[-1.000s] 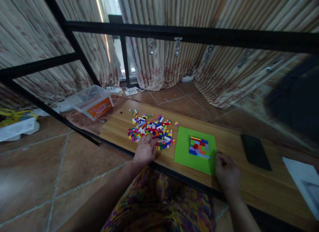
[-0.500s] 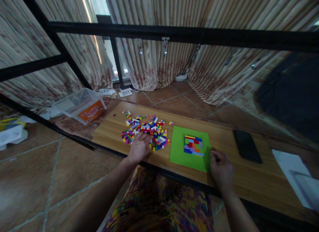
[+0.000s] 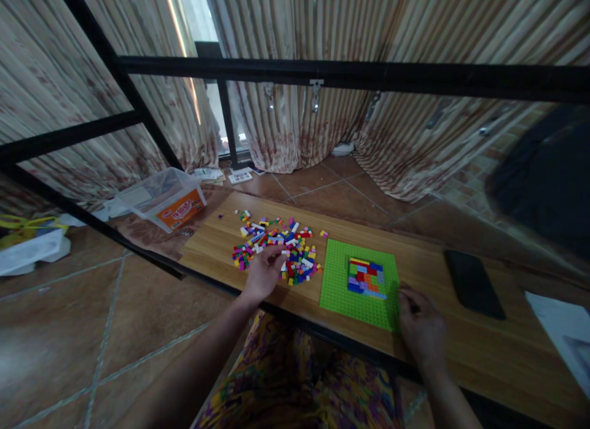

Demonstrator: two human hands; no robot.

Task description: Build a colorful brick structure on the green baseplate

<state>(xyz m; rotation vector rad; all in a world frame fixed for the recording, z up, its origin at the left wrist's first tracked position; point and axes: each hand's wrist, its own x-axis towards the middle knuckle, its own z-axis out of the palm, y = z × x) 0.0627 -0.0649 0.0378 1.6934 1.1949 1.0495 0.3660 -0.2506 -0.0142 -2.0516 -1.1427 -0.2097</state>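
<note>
My left hand (image 3: 264, 273) is over the near side of a pile of small toy bricks (image 3: 302, 247) in many colours. Its thumb and index finger are pinched; a pale bit shows at the fingertips, too small to name for sure. To the right lies a green studded baseplate (image 3: 335, 281), bearing a flat, multicoloured block of fitted bricks (image 3: 366, 278). Curled at the plate's right edge is my right hand (image 3: 424, 330), fingertips closed against or just beside the rim. Whether anything is between them is hidden.
All this rests on a narrow wooden table (image 3: 212, 251). A black phone-like slab (image 3: 474, 284) and white paper (image 3: 560, 324) lie at right. Behind the left end stands a clear plastic box (image 3: 173, 192) with an orange label. A black metal bar (image 3: 359, 72) crosses in front of curtains.
My left hand has drawn back slightly from the pile, its fingers now pinched. My right hand stays by the plate's edge. The whole view has shifted a little.
</note>
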